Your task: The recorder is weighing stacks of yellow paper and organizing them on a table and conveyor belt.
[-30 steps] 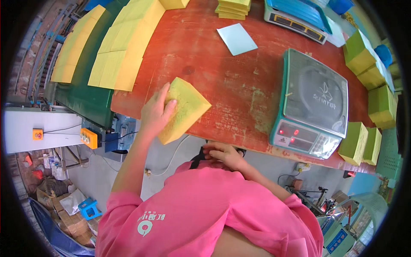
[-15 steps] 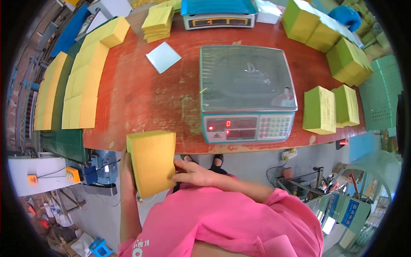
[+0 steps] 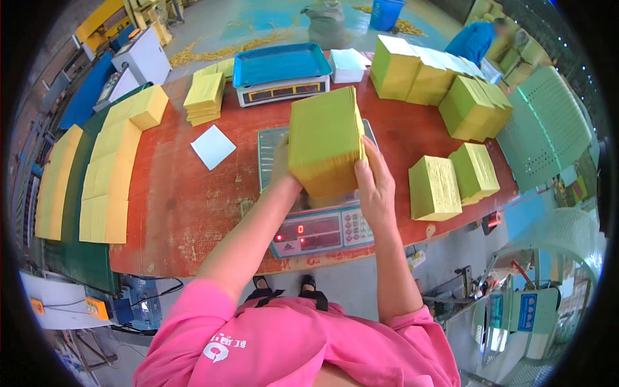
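Note:
A thick stack of yellow paper [image 3: 325, 135] is gripped between my two hands above the front digital scale [image 3: 316, 235]. My left hand [image 3: 282, 166] presses against its left side, with most of the fingers hidden behind the stack. On the right side, my right hand [image 3: 376, 182] has its thumb at the near edge and its fingers along the side. The stack covers much of the scale's glass-topped plate, so I cannot tell whether it touches the plate. Red digits glow on the scale's panel beside a keypad.
Yellow paper stacks [image 3: 106, 171] line the left side; more [image 3: 435, 188] stand at the right of the red table [image 3: 174, 213]. A second scale with a blue tray [image 3: 282, 64] is at the back. A white sheet [image 3: 213, 147] lies left. A person in blue [image 3: 472, 42] is beyond.
The yellow paper stack has moved from beyond the table's front edge at left up over the front scale. Both hands have gone with it, and the view has tilted up, showing more floor behind.

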`<state>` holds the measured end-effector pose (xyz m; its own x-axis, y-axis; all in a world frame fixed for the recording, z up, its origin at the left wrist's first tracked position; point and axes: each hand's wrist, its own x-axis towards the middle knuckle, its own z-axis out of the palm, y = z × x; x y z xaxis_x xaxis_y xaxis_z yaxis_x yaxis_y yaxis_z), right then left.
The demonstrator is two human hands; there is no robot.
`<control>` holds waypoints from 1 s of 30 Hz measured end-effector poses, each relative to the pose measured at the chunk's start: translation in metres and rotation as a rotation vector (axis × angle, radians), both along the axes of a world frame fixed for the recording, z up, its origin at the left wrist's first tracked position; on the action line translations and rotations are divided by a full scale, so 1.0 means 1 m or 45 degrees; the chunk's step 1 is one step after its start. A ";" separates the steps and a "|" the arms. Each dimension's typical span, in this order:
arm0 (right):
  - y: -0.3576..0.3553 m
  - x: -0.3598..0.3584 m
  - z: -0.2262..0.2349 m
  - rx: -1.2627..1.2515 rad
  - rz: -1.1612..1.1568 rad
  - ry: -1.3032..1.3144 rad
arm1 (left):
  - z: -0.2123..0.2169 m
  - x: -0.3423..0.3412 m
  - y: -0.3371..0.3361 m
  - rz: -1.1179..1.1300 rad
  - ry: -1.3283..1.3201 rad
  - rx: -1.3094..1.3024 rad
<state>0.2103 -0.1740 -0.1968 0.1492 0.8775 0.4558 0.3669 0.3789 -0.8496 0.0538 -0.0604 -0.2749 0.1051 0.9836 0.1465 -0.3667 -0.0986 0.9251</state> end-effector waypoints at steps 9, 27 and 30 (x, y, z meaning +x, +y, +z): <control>0.019 -0.055 0.019 0.021 -0.209 -0.780 | 0.027 -0.073 -0.042 -0.313 -0.761 -0.986; 0.013 -0.385 -0.154 -0.242 0.536 -0.407 | 0.028 -0.589 0.294 0.787 1.983 0.033; 0.013 -0.394 -0.158 -0.174 0.562 -0.588 | 0.000 -0.626 0.353 0.974 2.288 0.389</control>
<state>-0.1841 -0.1608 -0.3552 -0.4231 0.8659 0.2668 0.5405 0.4775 -0.6927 -0.5723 0.2926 -0.2750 -0.0604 0.8545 0.5160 0.9981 0.0458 0.0409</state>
